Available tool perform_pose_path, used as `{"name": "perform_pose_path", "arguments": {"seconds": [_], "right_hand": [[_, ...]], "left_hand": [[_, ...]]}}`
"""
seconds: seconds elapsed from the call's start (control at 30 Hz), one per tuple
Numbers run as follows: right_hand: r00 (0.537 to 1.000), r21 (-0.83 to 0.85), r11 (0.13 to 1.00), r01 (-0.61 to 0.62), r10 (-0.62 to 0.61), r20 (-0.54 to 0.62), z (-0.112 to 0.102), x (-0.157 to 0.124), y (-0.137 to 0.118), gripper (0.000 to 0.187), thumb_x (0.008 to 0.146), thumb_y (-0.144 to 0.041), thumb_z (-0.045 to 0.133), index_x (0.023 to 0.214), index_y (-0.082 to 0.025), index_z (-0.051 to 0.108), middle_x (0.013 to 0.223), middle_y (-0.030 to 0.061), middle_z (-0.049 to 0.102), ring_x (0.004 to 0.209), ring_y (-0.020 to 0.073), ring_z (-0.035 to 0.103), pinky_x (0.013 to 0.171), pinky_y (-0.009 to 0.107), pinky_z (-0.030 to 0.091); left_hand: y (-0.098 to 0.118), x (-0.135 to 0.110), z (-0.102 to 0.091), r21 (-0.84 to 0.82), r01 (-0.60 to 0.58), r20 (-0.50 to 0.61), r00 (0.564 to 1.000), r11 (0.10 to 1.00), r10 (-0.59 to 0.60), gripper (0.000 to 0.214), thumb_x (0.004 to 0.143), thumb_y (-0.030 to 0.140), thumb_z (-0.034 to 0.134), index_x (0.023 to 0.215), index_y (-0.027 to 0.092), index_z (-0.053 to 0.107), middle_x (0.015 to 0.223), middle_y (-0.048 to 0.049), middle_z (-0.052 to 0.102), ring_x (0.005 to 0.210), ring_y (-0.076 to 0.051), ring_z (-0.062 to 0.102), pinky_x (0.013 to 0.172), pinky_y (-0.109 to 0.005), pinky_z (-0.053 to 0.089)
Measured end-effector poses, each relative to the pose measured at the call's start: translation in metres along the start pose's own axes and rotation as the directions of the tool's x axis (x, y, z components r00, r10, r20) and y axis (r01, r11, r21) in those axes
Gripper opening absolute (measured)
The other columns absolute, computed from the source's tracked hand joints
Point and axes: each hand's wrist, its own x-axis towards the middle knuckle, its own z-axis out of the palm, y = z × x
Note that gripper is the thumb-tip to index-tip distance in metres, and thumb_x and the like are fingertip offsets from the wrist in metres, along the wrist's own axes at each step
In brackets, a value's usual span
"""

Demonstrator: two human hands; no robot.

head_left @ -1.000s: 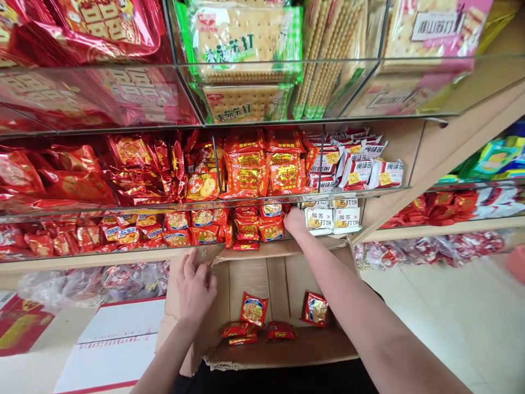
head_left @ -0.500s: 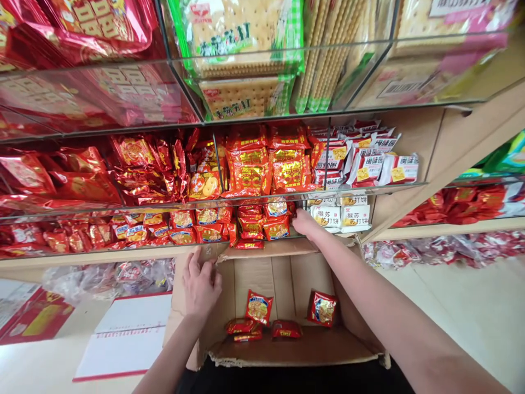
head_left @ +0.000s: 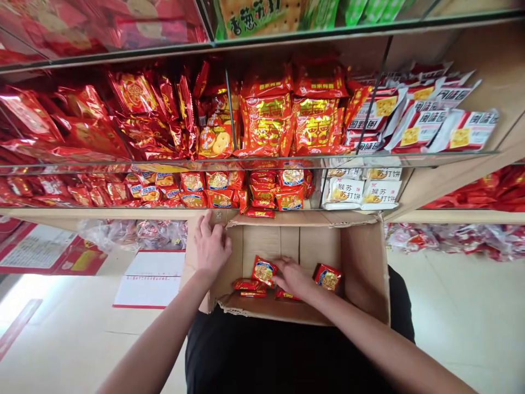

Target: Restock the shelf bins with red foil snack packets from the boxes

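An open cardboard box (head_left: 365,268) rests against my lap below the shelves. Several small red snack packets (head_left: 328,277) lie on its bottom. My right hand (head_left: 292,277) is down inside the box, its fingers curled over one red packet (head_left: 263,271) standing against the back wall. My left hand (head_left: 212,247) rests on the box's left flap, its fingers bent over the edge. The lower shelf row (head_left: 262,192) just above the box holds many matching red packets behind a clear front.
Glass-fronted shelves (head_left: 229,158) filled with red snack bags and white biscuit packs (head_left: 381,192) stand right in front. A white and red flat carton (head_left: 151,276) lies on the floor to the left. Pale tiled floor (head_left: 463,312) spreads to the right.
My right hand has come down from the lower shelf into the box and onto a red packet. The view has tilted down. My left hand stays on the flap.
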Motion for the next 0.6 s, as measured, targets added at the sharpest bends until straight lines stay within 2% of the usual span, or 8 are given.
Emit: {"name": "perform_pose_path", "arguments": {"seconds": [0.07,0.13,0.27,0.37,0.5,0.6], "right_hand": [[1.000,-0.033,0.999,-0.017,0.016,-0.020,0.020,0.011,-0.002,0.042,0.074,-0.026,0.057,0.113,-0.010,0.054,0.113,0.0153,0.054,0.106,0.0249,0.047,0.091,0.033,0.036],[0.999,-0.033,0.999,-0.002,0.000,-0.044,0.031,0.018,-0.010,0.039,0.077,-0.029,0.054,0.112,-0.011,0.055,0.115,0.0155,0.051,0.109,0.0250,0.044,0.094,0.035,0.033],[0.989,0.070,0.993,0.095,-0.102,0.105,0.049,0.019,-0.031,0.038,0.076,-0.042,0.055,0.101,-0.015,0.060,0.108,0.0125,0.056,0.105,0.0256,0.046,0.091,0.036,0.035],[0.984,0.133,0.989,0.066,-0.086,0.153,0.061,0.022,-0.036,0.030,0.077,-0.034,0.054,0.098,-0.014,0.062,0.106,0.0129,0.058,0.100,0.0257,0.052,0.085,0.036,0.039],[0.991,0.255,0.967,0.025,-0.057,0.118,0.059,0.026,-0.027,0.018,0.078,-0.024,0.052,0.091,-0.018,0.063,0.097,0.0076,0.064,0.092,0.0211,0.058,0.083,0.032,0.042],[0.998,0.376,0.925,-0.059,0.045,0.047,0.040,0.018,-0.017,0.031,0.088,-0.031,0.032,0.099,-0.017,0.057,0.088,0.0071,0.066,0.077,0.0173,0.062,0.072,0.030,0.048]], "left_hand": [[0.000,0.000,0.000,-0.003,-0.003,0.008,1.000,1.000,0.003,0.024,0.071,0.021,0.052,0.094,0.017,0.057,0.137,-0.0126,0.027,0.128,-0.032,0.021,0.099,-0.049,0.029],[0.000,-0.001,0.001,0.008,-0.002,0.011,1.000,1.000,0.002,0.024,0.072,0.021,0.051,0.095,0.017,0.057,0.137,-0.0132,0.027,0.127,-0.032,0.021,0.098,-0.048,0.030],[0.000,-0.002,0.002,0.018,0.005,-0.001,1.000,1.000,-0.005,0.023,0.071,0.021,0.051,0.093,0.018,0.057,0.137,-0.0130,0.028,0.128,-0.032,0.021,0.097,-0.049,0.030],[-0.001,-0.002,0.002,0.009,0.006,-0.011,1.000,1.000,-0.006,0.023,0.071,0.019,0.051,0.092,0.018,0.058,0.137,-0.0118,0.028,0.128,-0.031,0.021,0.098,-0.048,0.029],[-0.003,-0.002,0.001,0.018,0.003,-0.010,1.000,1.000,-0.003,0.023,0.071,0.019,0.050,0.093,0.018,0.058,0.137,-0.0120,0.028,0.127,-0.031,0.022,0.097,-0.049,0.030],[-0.003,-0.002,0.001,0.016,0.005,-0.008,1.000,1.000,-0.005,0.023,0.072,0.019,0.050,0.093,0.018,0.058,0.137,-0.0130,0.028,0.127,-0.032,0.022,0.097,-0.049,0.030]]}}
